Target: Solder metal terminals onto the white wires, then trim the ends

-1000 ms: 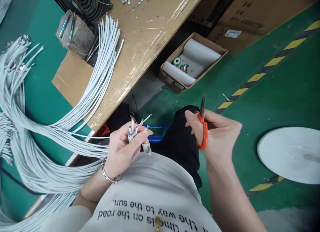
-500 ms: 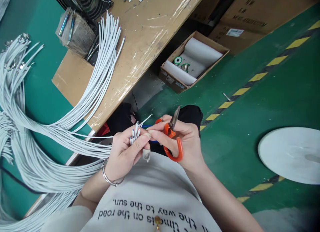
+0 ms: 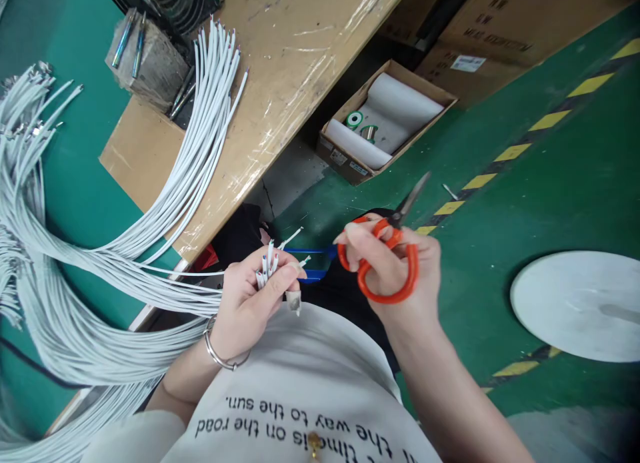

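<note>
My left hand is closed round the ends of several white cables, whose cut tips poke up between thumb and fingers. One finger of that hand wears a greyish wrap. From the grip, the cables run left to the big bundle on the bench. My right hand holds orange-handled scissors, with fingers at the handle loops. Their dark blades point up and to the right, apart from the cables.
Another white cable bunch lies across the cardboard-covered bench edge. A grey block with pens stands behind it. Below the bench, an open carton holds solder-like spools. A round white stool is at right.
My right hand has drawn away from my left hand to the right, and the scissors have swung with it, blades now farther right. My left hand stays nearly still on the cables.
</note>
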A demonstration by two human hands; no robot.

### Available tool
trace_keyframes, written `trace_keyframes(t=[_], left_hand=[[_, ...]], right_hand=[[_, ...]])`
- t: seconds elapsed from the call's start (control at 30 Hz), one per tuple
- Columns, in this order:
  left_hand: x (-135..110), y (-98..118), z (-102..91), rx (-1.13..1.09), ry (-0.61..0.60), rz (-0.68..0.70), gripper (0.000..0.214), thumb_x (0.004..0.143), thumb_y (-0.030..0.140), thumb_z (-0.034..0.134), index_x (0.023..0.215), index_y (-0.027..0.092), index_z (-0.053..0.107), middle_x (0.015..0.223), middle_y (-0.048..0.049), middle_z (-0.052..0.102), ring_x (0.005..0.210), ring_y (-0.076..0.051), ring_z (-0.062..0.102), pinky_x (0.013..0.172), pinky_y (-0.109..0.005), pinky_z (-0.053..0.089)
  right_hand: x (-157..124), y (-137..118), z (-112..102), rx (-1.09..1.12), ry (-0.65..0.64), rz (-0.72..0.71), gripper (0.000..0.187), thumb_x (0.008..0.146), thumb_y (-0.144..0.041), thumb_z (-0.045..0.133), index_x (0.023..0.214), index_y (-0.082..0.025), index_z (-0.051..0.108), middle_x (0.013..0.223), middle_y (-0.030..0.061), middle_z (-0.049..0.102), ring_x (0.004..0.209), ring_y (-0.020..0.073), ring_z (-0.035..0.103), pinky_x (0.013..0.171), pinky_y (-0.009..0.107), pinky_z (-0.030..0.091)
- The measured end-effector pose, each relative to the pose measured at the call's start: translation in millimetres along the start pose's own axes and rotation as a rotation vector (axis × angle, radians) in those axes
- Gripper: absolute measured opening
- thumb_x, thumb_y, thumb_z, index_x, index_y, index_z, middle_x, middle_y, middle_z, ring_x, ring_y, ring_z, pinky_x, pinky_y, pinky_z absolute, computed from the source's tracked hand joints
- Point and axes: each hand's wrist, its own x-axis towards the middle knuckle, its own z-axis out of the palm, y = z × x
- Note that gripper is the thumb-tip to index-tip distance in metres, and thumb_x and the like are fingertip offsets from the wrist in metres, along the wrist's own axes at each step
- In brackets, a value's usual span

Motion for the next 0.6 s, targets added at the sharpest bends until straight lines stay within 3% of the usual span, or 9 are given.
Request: trace_keyframes(t=[0.17,0.33,0.43,0.6], left_hand=[[-0.3,1.2,1.1,-0.042,-0.002,-0.023,0.032,0.094,0.048,0.076,0.086,0.017,0.071,0.064,0.0008,0.062,0.043,-0.004,0.034,0.037,-0.02,0.02],[0.2,-0.4,0.3,0.036,-0.036,-0.01,0.035,0.096,0.05,0.073,0.085,0.016,0.072,0.06,0.001,0.059,0.045,-0.006,0.036,0.039,-0.021,0.022],[0.3,0.6,0.2,0.05,-0.047,0.029,0.033,0.097,0.048,0.071,0.084,0.017,0.072,0.061,0.0016,0.059,0.046,-0.006,0.038,0.04,-0.021,0.025],[-1.0,3.4,-0.4,-0.019,-0.037,0.022,0.029,0.097,0.044,0.073,0.085,0.018,0.073,0.061,0.0021,0.059,0.049,-0.007,0.044,0.043,-0.02,0.03]], right_hand=[[-12.0,-2.5,10.3,-0.03,-0.187,-0.049,0.004,0.083,-0.024,0.083,0.08,-0.027,0.084,0.065,-0.0014,0.067,0.058,0.0137,0.058,0.055,0.029,0.049],[-12.4,-6.3,13.6,-0.106,-0.229,-0.259,0.014,0.081,-0.016,0.085,0.072,-0.023,0.077,0.061,-0.003,0.058,0.054,0.0113,0.048,0.05,0.028,0.039],[-10.9,-6.7,15.5,-0.18,-0.181,-0.374,0.021,0.079,-0.012,0.083,0.067,-0.022,0.069,0.061,-0.0037,0.053,0.054,0.0111,0.043,0.051,0.029,0.035],[1.6,-4.5,14.8,0.009,0.103,-0.201,0.032,0.085,-0.016,0.075,0.059,-0.023,0.058,0.057,-0.0038,0.051,0.057,0.0137,0.049,0.056,0.03,0.042]])
